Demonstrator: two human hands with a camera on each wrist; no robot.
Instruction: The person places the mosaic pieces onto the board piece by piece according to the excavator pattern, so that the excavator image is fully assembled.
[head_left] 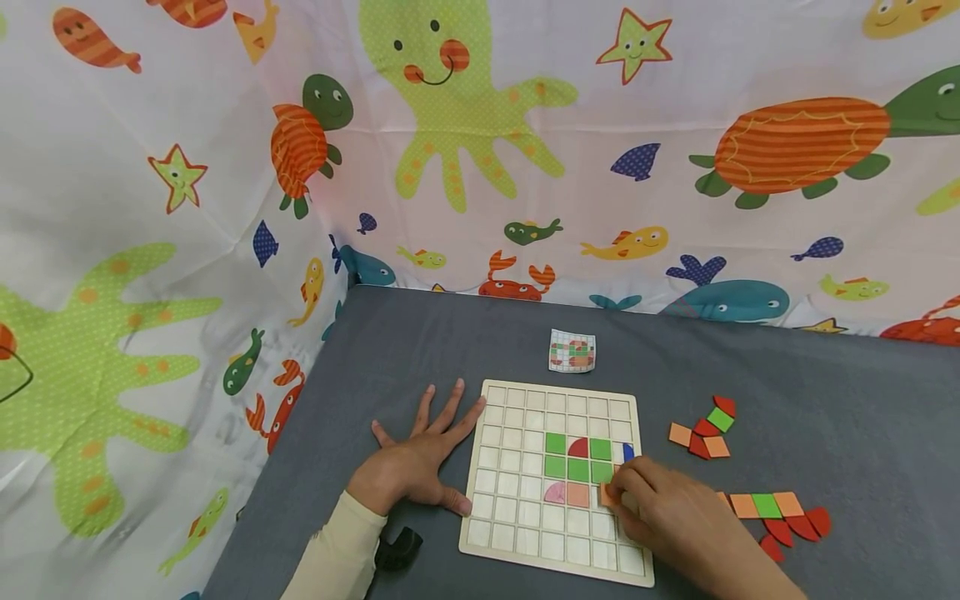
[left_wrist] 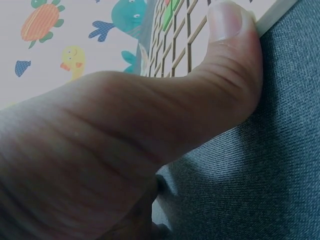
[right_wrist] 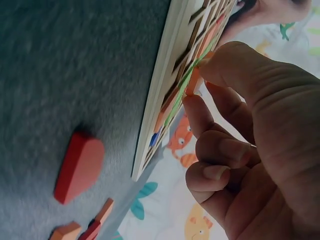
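A wooden grid board (head_left: 502, 483) lies on the dark cloth. My left hand (head_left: 416, 458) is spread flat at its left side, with the thumb (left_wrist: 230, 55) against the frame and a fingertip at the upper edge. Over the board's right part, my right hand (head_left: 667, 508) pinches a square orange tile (right_wrist: 193, 82) between thumb and index finger, the other fingers curled in. Several green squares (head_left: 555, 467), a red rounded tile (head_left: 579, 447), a pink rounded tile (head_left: 555, 492), an orange square (head_left: 577, 494) and a blue tile (head_left: 628, 452) sit in the cells. My right fingers hide some cells.
A small printed pattern card (head_left: 572, 351) lies beyond the board. Loose orange, green and red tiles lie right of it in an upper cluster (head_left: 705, 429) and a lower one (head_left: 780, 517). A black curved object (head_left: 399, 550) is beside my left wrist. A sea-animal curtain (head_left: 465, 250) borders the table.
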